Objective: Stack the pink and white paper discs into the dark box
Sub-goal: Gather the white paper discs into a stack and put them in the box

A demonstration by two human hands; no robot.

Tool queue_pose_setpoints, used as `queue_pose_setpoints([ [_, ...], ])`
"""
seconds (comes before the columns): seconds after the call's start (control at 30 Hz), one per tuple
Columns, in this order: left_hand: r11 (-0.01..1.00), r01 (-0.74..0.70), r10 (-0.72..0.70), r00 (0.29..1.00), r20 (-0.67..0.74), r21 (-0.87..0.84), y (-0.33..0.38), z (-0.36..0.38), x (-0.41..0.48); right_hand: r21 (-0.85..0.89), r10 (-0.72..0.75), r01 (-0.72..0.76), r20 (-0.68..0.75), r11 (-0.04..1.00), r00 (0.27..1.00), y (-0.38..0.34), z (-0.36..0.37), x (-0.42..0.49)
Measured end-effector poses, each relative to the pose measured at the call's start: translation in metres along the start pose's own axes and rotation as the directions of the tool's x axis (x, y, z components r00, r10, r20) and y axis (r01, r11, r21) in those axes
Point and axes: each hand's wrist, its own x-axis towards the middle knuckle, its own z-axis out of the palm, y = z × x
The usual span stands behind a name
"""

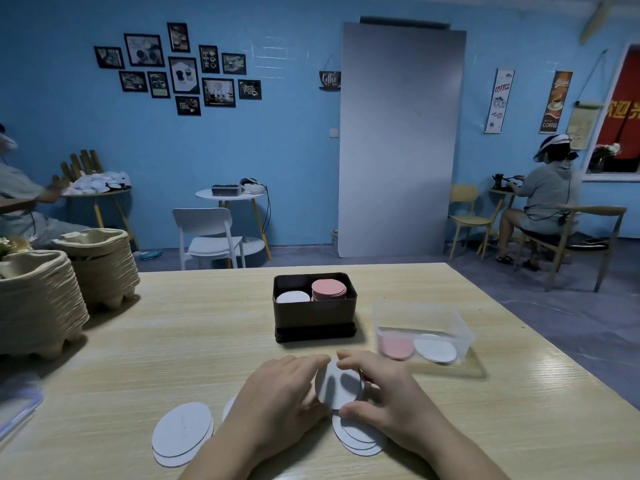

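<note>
White stack (337, 384): held on edge just above the table (173, 341), close to the near side, flat face turned toward the wearer and a little tilted.

Left grip (277, 400): holding the stack's left rim. Fingers curl over the top edge and the thumb sits low on the rim.

Right grip (388, 398): holding the same stack by its right rim, with the forefinger on top and the thumb at the bottom edge. The fingertips of the two grips nearly meet over the stack.

Both forearms come in from the near edge and converge, wrists low over the table.

Box (311, 317): straight beyond the grips, clear of them, open at the top.
- Pink pile (328, 289) in its right half, reaching about to the rim.
- White pile (292, 297) in its left half, lower.

Loose discs on the table:
- Fanned pile (360, 439) lies flat directly under the held stack, partly covered by the right grip.
- Left pile (181, 433) lies flat just left of the left forearm.
- A further disc edge shows behind that forearm, mostly hidden.

Tub (460, 323): clear, right of the box and near it. Pink discs (396, 344) and white discs (434, 348) lie side by side in it.

Pulp trays (34, 299): stacked at the table's left side, well apart from the grips.
</note>
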Motion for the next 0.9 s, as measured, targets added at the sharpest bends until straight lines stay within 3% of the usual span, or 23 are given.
queue_pose_setpoints([
  [0.23, 0.988, 0.078, -0.074, 0.997, 0.032, -0.13, -0.0008, 0.0018, -0.0032, 0.099, 0.016, -0.014, -0.013, 0.995, 1.0, -0.0056, -0.002, -0.0033],
  [0.9, 0.969, 0.143, -0.136, 0.989, 0.05, -0.202, 0.0026, -0.0027, -0.0051, 0.011, -0.048, 0.048, -0.003, 0.999, 0.999, -0.0031, 0.0, -0.0022],
])
